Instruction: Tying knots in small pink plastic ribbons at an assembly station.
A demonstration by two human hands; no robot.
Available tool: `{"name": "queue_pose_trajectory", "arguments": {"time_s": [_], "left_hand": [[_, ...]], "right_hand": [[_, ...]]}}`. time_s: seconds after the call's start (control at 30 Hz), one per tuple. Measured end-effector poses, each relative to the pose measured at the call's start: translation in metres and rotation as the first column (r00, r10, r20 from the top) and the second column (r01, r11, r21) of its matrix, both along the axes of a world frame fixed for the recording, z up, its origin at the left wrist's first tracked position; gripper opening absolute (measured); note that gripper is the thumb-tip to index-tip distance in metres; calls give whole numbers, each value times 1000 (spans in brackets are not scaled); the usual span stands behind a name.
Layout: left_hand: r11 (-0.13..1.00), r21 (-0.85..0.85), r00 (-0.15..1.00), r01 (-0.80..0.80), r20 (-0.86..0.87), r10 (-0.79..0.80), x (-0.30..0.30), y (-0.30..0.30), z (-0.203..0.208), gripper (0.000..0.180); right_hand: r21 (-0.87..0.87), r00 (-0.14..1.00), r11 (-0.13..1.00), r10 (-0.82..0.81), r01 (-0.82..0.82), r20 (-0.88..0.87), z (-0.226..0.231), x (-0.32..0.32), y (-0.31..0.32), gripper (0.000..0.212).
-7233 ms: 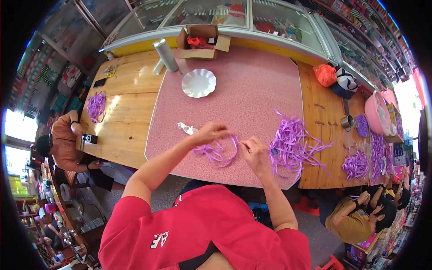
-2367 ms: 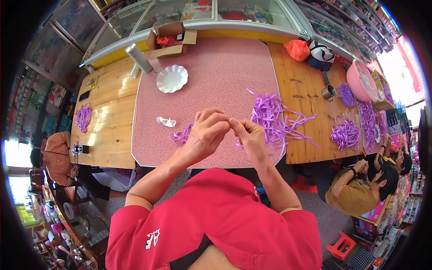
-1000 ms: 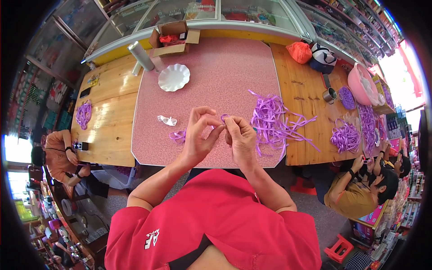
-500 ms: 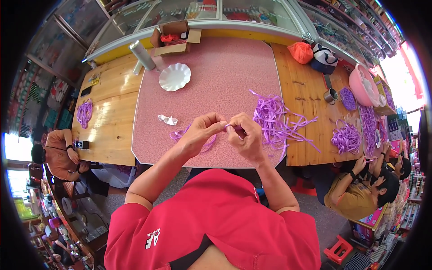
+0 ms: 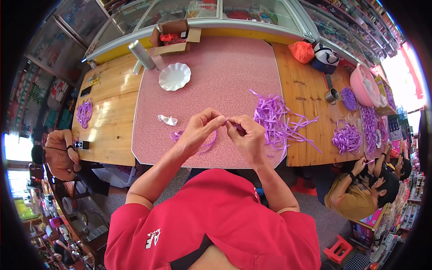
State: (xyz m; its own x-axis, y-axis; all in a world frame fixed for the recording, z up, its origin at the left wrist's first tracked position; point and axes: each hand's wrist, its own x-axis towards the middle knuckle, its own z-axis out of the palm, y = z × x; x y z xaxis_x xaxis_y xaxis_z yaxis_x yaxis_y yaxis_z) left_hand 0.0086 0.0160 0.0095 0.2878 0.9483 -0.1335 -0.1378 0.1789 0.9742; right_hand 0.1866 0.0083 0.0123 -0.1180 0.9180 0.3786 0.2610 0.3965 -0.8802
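My left hand [image 5: 202, 129] and my right hand [image 5: 247, 136] meet above the near part of the pink table. Both pinch a purple ribbon [image 5: 211, 143] between thumb and forefinger, its end mostly hidden by the fingertips. The ribbon's loop hangs under my left hand and lies on the tabletop. Just right of my right hand spreads a loose pile of purple ribbons [image 5: 271, 118], some trailing over onto the wooden table. A crumpled white scrap [image 5: 168, 119] lies left of my left hand.
Farther off on the pink tabletop [image 5: 225, 67] are a white scalloped plate [image 5: 174, 77], a pale roll [image 5: 141, 55] and an open cardboard box [image 5: 171, 47]. Ribbon bundles [image 5: 346, 137] and a pink basin [image 5: 364, 85] stand at right. Other people sit at both sides.
My fingertips have shifted slightly, with the ribbon end between them less visible. Both hands stay together in nearly the same place. The things on the table have not moved.
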Motion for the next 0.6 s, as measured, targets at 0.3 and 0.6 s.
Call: {"name": "queue_pose_trajectory", "arguments": {"time_s": [0.3, 0.6], "left_hand": [[995, -89, 990, 52, 139, -39, 5, 1, -9, 14], [989, -89, 984, 121, 141, -108, 8, -1, 4, 6]], "right_hand": [[160, 999, 987, -36, 31, 33, -2, -1, 5, 9], [-435, 753, 724, 176, -536, -634, -11, 22, 15, 4]]}}
